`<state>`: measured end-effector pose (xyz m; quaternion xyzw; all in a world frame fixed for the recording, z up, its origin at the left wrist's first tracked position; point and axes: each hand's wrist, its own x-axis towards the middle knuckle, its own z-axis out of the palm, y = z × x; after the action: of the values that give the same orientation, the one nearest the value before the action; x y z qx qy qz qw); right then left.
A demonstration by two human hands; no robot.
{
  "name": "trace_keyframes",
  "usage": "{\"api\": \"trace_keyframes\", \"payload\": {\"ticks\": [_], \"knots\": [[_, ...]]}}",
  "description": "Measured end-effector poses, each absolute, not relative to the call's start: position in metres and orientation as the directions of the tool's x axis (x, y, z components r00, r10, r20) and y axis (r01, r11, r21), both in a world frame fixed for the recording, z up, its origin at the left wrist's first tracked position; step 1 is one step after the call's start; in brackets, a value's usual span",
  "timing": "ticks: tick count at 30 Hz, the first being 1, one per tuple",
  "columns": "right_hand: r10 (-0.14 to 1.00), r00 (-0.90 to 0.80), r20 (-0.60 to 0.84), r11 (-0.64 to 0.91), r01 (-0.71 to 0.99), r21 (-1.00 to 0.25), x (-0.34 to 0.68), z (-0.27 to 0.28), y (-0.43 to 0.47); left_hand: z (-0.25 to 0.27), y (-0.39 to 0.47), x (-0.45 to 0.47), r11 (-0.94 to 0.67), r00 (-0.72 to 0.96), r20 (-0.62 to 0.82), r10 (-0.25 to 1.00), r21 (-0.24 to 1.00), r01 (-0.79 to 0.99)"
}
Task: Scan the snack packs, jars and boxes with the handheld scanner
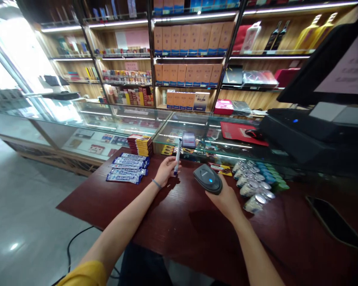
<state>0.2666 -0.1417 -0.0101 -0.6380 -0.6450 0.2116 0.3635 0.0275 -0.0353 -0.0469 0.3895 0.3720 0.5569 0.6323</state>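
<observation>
My left hand is closed around the lower part of a slim blue-and-white packet, held upright and turned nearly edge-on over the table. Wrapped around a dark handheld barcode scanner, my right hand keeps it above the tabletop; a blue light glows on its top. Several similar blue-and-white packets lie in a loose pile left of my left hand. Just beyond the scanner, a red-and-yellow packet lies by the glass counter's edge.
The dark red table meets a glass display counter. Stacked red-and-yellow packets stand at its far left. To the right are several silver-lidded jars, green-topped ones, a phone and a black monitor.
</observation>
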Motion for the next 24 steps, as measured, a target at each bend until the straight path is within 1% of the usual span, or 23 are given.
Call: {"api": "trace_keyframes", "payload": {"ticks": [3,5,8,10,12,13,14,16,18,20,22,24], "knots": [[0.973,0.089,0.212,0.1,0.665,-0.74,0.267,-0.012,-0.141,-0.03,-0.027,0.016,-0.071,0.06,0.092,0.994,0.954,-0.291],[0.973,0.079,0.215,0.111,0.658,-0.745,0.266,-0.01,-0.142,-0.022,-0.022,-0.003,-0.205,0.04,0.213,0.976,0.967,-0.148],[0.974,0.063,0.217,0.126,0.648,-0.751,0.261,-0.006,-0.146,-0.015,-0.017,-0.045,-0.36,0.037,0.359,0.933,0.922,0.144],[0.975,0.061,0.212,0.121,0.655,-0.746,0.258,-0.005,-0.147,-0.012,-0.017,-0.08,-0.387,0.022,0.405,0.914,0.857,0.341],[0.978,0.059,0.201,0.11,0.669,-0.735,0.255,-0.005,-0.147,-0.008,-0.018,-0.116,-0.389,0.03,0.437,0.899,0.765,0.514],[0.979,0.058,0.195,0.105,0.676,-0.729,0.254,-0.006,-0.147,-0.006,-0.018,-0.134,-0.385,0.042,0.453,0.89,0.699,0.602],[0.98,0.055,0.19,0.103,0.681,-0.725,0.253,-0.007,-0.146,-0.004,-0.018,-0.151,-0.385,0.059,0.482,0.874,0.616,0.687],[0.981,0.044,0.187,0.108,0.679,-0.727,0.252,-0.009,-0.144,-0.001,-0.017,-0.181,-0.41,0.167,0.501,0.849,0.426,0.807],[0.982,0.034,0.183,0.114,0.668,-0.735,0.252,-0.012,-0.142,0.001,-0.013,-0.205,-0.437,0.282,0.458,0.843,0.276,0.856],[0.986,0.019,0.165,0.112,0.661,-0.742,0.252,-0.014,-0.141,-0.001,-0.008,-0.221,-0.46,0.37,0.394,0.841,0.164,0.873],[0.988,0.008,0.153,0.11,0.658,-0.745,0.252,-0.016,-0.14,-0.004,-0.003,-0.23,-0.471,0.421,0.34,0.841,0.077,0.879],[0.988,0.006,0.157,0.115,0.655,-0.747,0.252,-0.018,-0.139,-0.008,0.002,-0.233,-0.473,0.443,0.307,0.843,0.027,0.881]]}}
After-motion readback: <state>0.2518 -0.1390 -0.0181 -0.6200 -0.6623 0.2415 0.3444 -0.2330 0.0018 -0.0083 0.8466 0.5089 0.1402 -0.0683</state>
